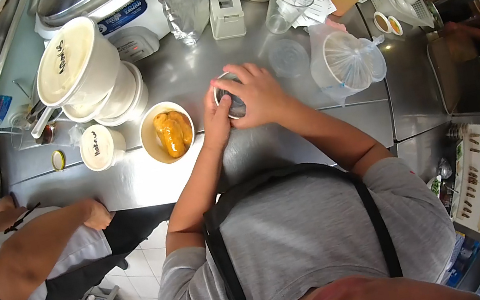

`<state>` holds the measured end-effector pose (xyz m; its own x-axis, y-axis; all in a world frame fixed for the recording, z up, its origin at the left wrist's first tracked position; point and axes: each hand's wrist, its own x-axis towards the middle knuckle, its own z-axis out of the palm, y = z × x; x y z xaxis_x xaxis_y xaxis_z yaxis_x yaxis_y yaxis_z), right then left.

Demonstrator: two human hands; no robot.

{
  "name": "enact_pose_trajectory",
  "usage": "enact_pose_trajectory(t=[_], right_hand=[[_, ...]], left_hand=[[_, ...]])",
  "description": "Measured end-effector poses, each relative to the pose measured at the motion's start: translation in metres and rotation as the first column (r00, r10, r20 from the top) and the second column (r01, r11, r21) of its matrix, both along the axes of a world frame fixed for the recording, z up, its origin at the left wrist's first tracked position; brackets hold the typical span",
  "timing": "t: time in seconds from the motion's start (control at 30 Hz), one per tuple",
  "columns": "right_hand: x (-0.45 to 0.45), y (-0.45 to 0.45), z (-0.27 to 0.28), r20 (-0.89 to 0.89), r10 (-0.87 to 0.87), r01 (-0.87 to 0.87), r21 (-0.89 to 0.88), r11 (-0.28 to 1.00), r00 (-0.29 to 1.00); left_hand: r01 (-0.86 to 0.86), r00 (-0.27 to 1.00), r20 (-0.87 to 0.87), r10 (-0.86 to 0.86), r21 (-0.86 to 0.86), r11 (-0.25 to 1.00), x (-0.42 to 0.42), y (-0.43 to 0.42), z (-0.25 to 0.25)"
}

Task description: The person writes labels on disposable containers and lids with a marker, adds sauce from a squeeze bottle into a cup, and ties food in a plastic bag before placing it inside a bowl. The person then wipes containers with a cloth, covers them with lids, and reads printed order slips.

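A wide, brushed stainless-steel counter runs across the person's front. At its back stands a bulky white cooker with a dark blue label. In front of it, to the left, rises a leaning stack of white, round lidded tubs, the uppermost lid marked in black handwriting. A co-worker in white stands by the counter's left part, one bare hand curled near its front edge. Right of centre sits a knotted, clear plastic bag with a white container inside.

Near the middle, the person's right hand spreads over a round, white-rimmed container with a dark-looking top, gripping it by the rim. The left hand clasps the same container from its left side, thumb over the edge.

Just left of the hands stands an open white paper bowl holding glossy orange-yellow food. A smaller white lidded cup, also handwritten, is beside it; farther left lies a small yellow-rimmed ring or lid.
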<state>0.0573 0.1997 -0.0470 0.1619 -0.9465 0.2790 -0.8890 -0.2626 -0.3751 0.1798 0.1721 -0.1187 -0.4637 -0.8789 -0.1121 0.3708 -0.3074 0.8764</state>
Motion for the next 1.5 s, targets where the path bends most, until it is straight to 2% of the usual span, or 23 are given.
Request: enact_pose_trajectory(t=[0.07,0.17,0.43,0.57,0.63,0.77,0.83,0.87,0.93,0.97,1.03,1.13,1.23,1.5], right_hand=[[0.001,0.002,-0.001,0.013,-0.012,0.012,-0.024,1.0,1.0],[0.0,0.003,-0.003,0.055,-0.025,0.027,-0.034,0.999,0.998],[0.003,0.0,-0.002,0.035,-0.058,0.058,-0.002,0.998,0.998],[0.002,0.003,-0.003,0.089,-0.115,0.122,-0.069,0.99,0.989],[0.002,0.005,-0.005,0.103,-0.153,0.167,-0.134,0.977,0.983],[0.004,-0.001,0.0,0.078,-0.12,0.124,-0.045,0.991,0.99],[0.0,-0.004,0.004,0.082,-0.071,0.071,-0.004,0.997,0.994],[-0.005,-0.009,-0.002,0.257,-0.093,0.08,0.058,0.995,0.962],[-0.018,-0.018,-0.02,0.566,-0.159,0.062,0.187,0.98,0.809],[-0.023,-0.018,-0.022,0.561,-0.168,0.043,0.229,0.972,0.811],[-0.027,-0.017,-0.024,0.552,-0.186,0.004,0.315,0.949,0.813],[-0.02,-0.007,-0.029,0.667,-0.338,-0.017,0.465,0.885,0.665],[-0.019,0.002,-0.034,0.653,-0.262,-0.013,0.385,0.923,0.71],[-0.02,0.005,-0.041,0.755,-0.263,-0.031,0.351,0.936,0.601]], left_hand=[[0.038,0.999,-0.009,-0.038,-0.066,0.997,0.003,-0.002,-0.007],[0.085,0.99,-0.108,-0.088,-0.033,0.996,0.002,-0.002,0.001],[0.017,0.987,-0.162,-0.008,0.054,0.998,-0.001,-0.002,-0.006],[-0.045,0.989,-0.143,0.047,0.017,0.999,-0.008,-0.002,0.005],[-0.044,0.992,-0.113,0.055,0.1,0.994,-0.011,-0.004,0.02],[-0.046,0.981,-0.173,0.087,0.226,0.973,-0.01,-0.009,0.025],[-0.099,0.985,-0.116,0.126,0.213,0.972,-0.009,-0.009,0.019],[-0.126,0.985,-0.089,0.146,0.206,0.971,-0.009,-0.008,0.017],[-0.107,0.994,0.007,0.108,0.187,0.976,-0.007,-0.006,0.022],[-0.1,0.994,0.054,0.091,0.18,0.979,-0.006,-0.005,0.025],[-0.058,0.998,0.033,0.052,0.23,0.972,-0.003,-0.004,0.027],[0.01,1.0,0.012,-0.014,0.274,0.962,0.002,0.001,0.029],[0.059,0.998,-0.018,-0.057,0.292,0.955,0.003,0.006,0.031],[0.042,0.998,0.029,-0.05,0.234,0.971,0.0,0.01,0.023]])
